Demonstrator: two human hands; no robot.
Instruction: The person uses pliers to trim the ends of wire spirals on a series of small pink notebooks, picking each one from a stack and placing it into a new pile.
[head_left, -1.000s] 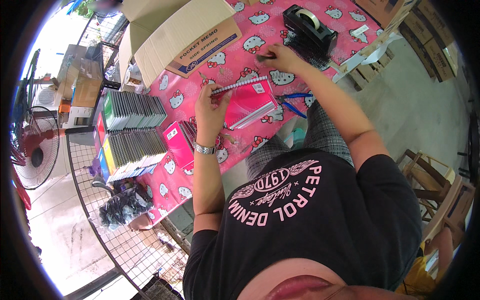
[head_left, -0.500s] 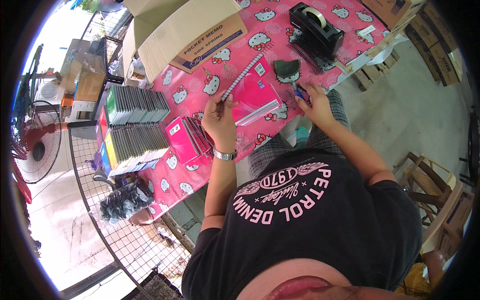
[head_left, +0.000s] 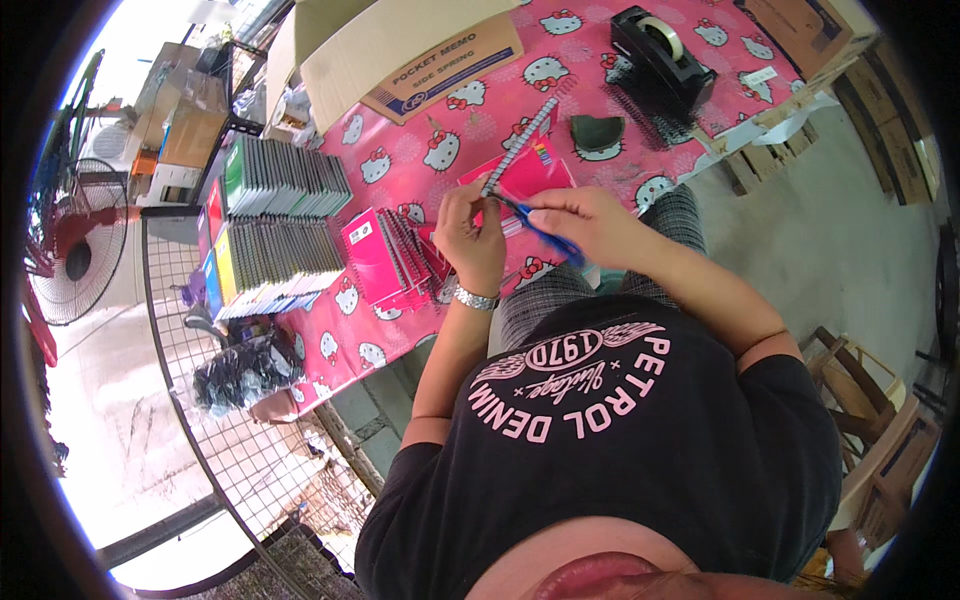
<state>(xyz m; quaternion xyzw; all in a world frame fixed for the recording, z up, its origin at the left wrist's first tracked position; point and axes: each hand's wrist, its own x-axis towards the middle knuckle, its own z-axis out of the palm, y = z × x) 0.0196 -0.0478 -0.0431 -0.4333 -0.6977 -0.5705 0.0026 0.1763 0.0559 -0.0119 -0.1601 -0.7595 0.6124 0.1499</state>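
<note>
A pink spiral-bound notebook [head_left: 543, 127] is tilted up, its coil spine facing me, over the pink tablecloth. My left hand [head_left: 470, 235] is closed on the near end of its coil. My right hand [head_left: 595, 222] is wrapped round blue-handled pliers [head_left: 553, 240], their tip meeting the coil end beside my left fingertips. Exactly what the jaws grip is too small to tell. Beneath lie more pink notebooks [head_left: 555, 178], partly hidden by my hands. Just left of my left hand rests a fanned stack of pink notebooks [head_left: 378, 262].
Rows of spiral notebooks [head_left: 285, 180] stand at the left. An open cardboard box [head_left: 440, 72] is at the back. A black tape dispenser [head_left: 665, 65], loose black coils [head_left: 640, 115] and a dark green curved piece [head_left: 597, 132] lie to the right. A fan [head_left: 85, 240] stands far left.
My right hand has moved left, bringing the pliers from the table's near edge to the coil end. My left hand keeps hold of the notebook. The view has shifted slightly.
</note>
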